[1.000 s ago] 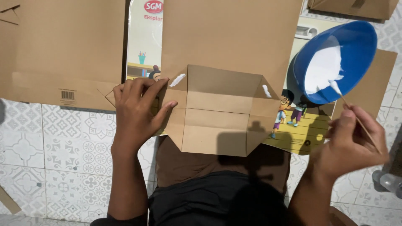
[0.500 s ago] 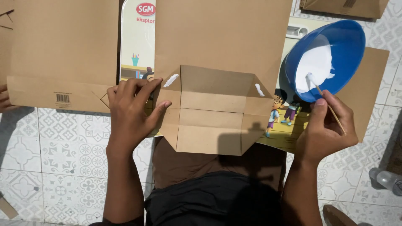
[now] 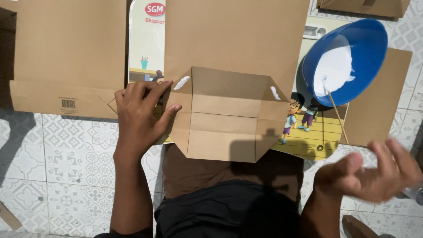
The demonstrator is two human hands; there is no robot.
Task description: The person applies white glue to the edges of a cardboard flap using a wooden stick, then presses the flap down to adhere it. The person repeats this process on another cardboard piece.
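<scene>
floor: patterned grey-white tiles (image 3: 66,154) carry everything; you sit over them with your lap under the work.
cardboard sheets: a flat brown sheet (image 3: 66,48) lies far left, another (image 3: 374,105) sits under the bowl at right.
folded carton: the brown carton piece (image 3: 229,110) lies in front of you on a printed cartoon sheet (image 3: 308,132), its lower flaps folded up, with a white glue dab (image 3: 181,83) on the left corner flap and a second dab (image 3: 275,93) on the right one.
bowl: a blue bowl (image 3: 365,44) stands tilted at upper right, holding white glue (image 3: 337,66).
stick: a thin wooden stick (image 3: 337,114) leans out of the bowl, tip in the glue, free of any hand.
left hand: your left hand (image 3: 139,119) presses flat on the carton's left edge, fingers (image 3: 165,115) spread beside the left dab, gripping nothing.
right hand: your right hand (image 3: 374,176) hovers low right, blurred, fingers loosely open and empty, near the stick's lower end.
risk: the tilted bowl could likely tip if the right hand knocks the leaning stick, spilling glue on the sheets; left fingers may smear the wet dab if they slide.
</scene>
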